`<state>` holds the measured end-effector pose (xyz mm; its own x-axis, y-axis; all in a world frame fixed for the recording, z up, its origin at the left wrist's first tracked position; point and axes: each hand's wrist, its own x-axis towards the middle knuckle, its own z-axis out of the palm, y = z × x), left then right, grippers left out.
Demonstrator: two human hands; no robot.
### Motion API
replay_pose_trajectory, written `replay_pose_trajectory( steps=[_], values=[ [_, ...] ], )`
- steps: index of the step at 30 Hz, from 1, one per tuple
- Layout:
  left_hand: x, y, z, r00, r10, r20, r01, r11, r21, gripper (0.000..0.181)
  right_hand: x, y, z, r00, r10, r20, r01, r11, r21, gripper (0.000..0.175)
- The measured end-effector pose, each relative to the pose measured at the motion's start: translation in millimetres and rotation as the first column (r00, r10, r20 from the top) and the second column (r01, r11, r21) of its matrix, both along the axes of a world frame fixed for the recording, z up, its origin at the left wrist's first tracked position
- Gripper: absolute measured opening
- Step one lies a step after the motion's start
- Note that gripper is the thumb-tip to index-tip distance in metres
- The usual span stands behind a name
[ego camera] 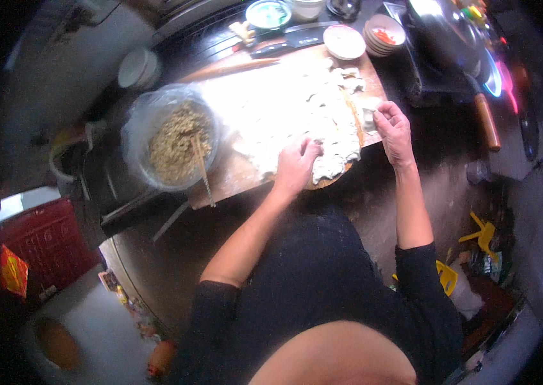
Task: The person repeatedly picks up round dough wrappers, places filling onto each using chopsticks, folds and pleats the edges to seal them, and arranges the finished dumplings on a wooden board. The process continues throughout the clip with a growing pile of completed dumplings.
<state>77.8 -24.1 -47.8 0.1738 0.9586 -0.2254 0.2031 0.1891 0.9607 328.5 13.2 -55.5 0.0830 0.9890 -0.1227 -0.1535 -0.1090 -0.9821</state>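
Observation:
A pale, thin dough wrapper (pixel 370 118) is pinched in the fingers of my right hand (pixel 393 130), over the right edge of the wooden cutting board (pixel 233 175). My left hand (pixel 295 161) reaches among the dumplings (pixel 336 156), its fingertips curled down at them; whether it grips one is not clear. These white dumplings crowd a round tray with a tan rim (pixel 329 185) at the board's front. Glare whitens much of the board and hides detail there. To the left stands a plastic-lined bowl (pixel 129 127) of chopped filling (pixel 170 151), with chopsticks (pixel 201 166) stuck in it.
A rolling pin (pixel 230 70) lies along the board's back edge. Behind it are a cleaver (pixel 310 36), a pale round bowl (pixel 344 42) and stacked bowls (pixel 384 36) with something red inside. A wok (pixel 449 41) and a wooden handle (pixel 487 122) are at the right.

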Motion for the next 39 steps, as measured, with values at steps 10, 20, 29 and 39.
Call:
replay_pose_trajectory(
  steps=[10, 20, 29, 39],
  values=[
    [-141.0, -57.3, 28.2, 0.989, 0.142, 0.045, -0.140, 0.989, -0.057, 0.029, -190.9, -29.3, 36.1, 0.757, 0.554, 0.347, -0.582, 0.813, -0.028, 0.022],
    [-245.0, -149.6, -0.7, 0.461, 0.665, 0.588, -0.558, 0.732, -0.390, 0.035, -335.3, -12.9, -32.5, 0.346, 0.077, 0.935, -0.862, 0.419, 0.285, 0.041],
    [-265.2, -146.0, -14.6, 0.349, 0.752, 0.559, -0.628, 0.631, -0.457, 0.030, -305.8, 35.9, -19.1, 0.672, 0.452, 0.586, -0.666, 0.715, 0.212, 0.014],
    [-279.5, -129.4, -21.8, 0.314, 0.706, 0.634, -0.608, 0.663, -0.437, 0.028, -302.9, 14.3, -20.3, 0.775, 0.486, 0.403, -0.561, 0.823, 0.085, 0.018]
  ],
)
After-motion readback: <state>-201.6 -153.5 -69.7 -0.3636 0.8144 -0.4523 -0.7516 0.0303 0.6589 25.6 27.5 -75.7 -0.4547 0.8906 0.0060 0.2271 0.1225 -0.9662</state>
